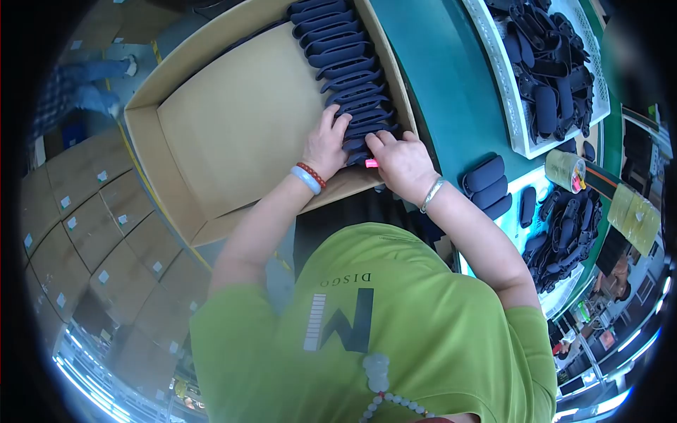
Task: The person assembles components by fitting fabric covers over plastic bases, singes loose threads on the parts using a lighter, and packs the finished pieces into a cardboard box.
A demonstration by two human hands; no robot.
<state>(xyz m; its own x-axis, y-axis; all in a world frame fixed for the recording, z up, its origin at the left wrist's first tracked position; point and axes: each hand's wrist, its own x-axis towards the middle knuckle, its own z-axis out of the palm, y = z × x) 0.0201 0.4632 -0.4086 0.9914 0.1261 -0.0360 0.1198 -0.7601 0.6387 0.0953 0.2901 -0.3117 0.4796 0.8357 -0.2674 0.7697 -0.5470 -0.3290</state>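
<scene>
A row of dark blue oblong cases [343, 53] stands packed along the right side of an open cardboard box [240, 116]. My left hand [326, 146] reaches over the near end of this row, its fingers apart and touching the cases; a case fully in its grip does not show. Beside it, my right hand [403, 166] is closed at the box's near right corner. A small bright pink object [371, 163] sticks out from under its fingers, mostly hidden, so its kind is unclear. The nearest cases are partly covered by both hands.
Right of the box lies a green work surface [441, 92] with a white crate [518, 134] heaped with dark pieces. Several dark cases [486, 185] lie near my right forearm, beside a clear tub [564, 170] and another dark pile [568, 229]. Stacked cartons [106, 225] and a person [77, 88] are at left.
</scene>
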